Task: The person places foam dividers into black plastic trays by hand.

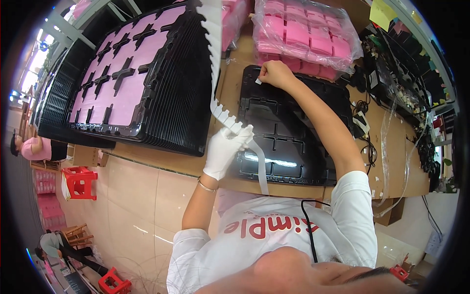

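Note:
My left hand (224, 151) wears a white glove and is closed on a long strip of white labels (229, 120). The strip hangs down from above, its upper stretch edged with jagged tabs. Below the glove, a smooth grey-white tail (262, 171) trails toward my shirt. My bare right hand (278, 74) pinches a small white label (258, 81) at the far left corner of a black plastic tray (264, 117). Whether the label touches the tray, I cannot tell. The tray lies flat in front of me, with raised cross-shaped ridges; my right forearm crosses above it.
A tall stack of black trays (181, 93) with pink pads (105, 81) stands on the left. Beyond my tray sit wrapped pink packs (306, 34). Black cables (364, 132) lie to the right on the brown tabletop (391, 161). Red stools (81, 183) and other people are at far left.

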Action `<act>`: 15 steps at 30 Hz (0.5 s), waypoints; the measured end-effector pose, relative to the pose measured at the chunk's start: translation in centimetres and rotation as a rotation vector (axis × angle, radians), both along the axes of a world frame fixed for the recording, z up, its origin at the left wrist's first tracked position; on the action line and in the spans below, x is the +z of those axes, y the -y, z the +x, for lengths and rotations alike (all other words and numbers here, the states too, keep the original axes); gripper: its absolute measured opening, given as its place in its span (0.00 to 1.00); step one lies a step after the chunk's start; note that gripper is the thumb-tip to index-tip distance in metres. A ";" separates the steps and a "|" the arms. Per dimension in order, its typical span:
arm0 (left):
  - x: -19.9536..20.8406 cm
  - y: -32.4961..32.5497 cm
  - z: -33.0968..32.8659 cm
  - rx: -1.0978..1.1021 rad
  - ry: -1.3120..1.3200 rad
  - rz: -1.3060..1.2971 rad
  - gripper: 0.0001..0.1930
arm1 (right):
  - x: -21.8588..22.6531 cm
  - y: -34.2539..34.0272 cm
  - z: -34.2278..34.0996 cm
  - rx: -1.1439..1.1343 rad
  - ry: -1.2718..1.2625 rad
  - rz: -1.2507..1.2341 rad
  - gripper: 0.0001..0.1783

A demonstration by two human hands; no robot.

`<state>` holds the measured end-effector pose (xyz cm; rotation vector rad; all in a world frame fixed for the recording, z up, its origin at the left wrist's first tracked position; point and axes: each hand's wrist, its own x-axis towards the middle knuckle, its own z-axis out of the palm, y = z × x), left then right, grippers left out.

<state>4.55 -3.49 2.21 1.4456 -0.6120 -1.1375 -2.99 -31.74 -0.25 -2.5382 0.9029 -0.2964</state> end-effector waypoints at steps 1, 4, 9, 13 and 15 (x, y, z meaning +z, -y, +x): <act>-0.1 0.0 0.1 -0.004 -0.005 0.010 0.13 | 0.3 -0.2 0.1 -0.057 -0.043 -0.015 0.11; -0.3 0.2 0.2 0.000 -0.049 -0.009 0.13 | 1.1 -0.7 0.2 -0.141 -0.087 0.020 0.11; -0.2 0.4 0.1 0.010 -0.071 -0.017 0.11 | 0.6 -0.4 0.1 -0.206 -0.072 0.045 0.10; -0.4 0.2 0.3 -0.009 -0.054 -0.009 0.12 | 0.5 -0.8 0.3 -0.221 -0.045 0.080 0.10; -0.3 0.2 0.2 -0.012 -0.059 -0.016 0.12 | 0.1 -0.9 0.2 -0.241 -0.035 0.082 0.10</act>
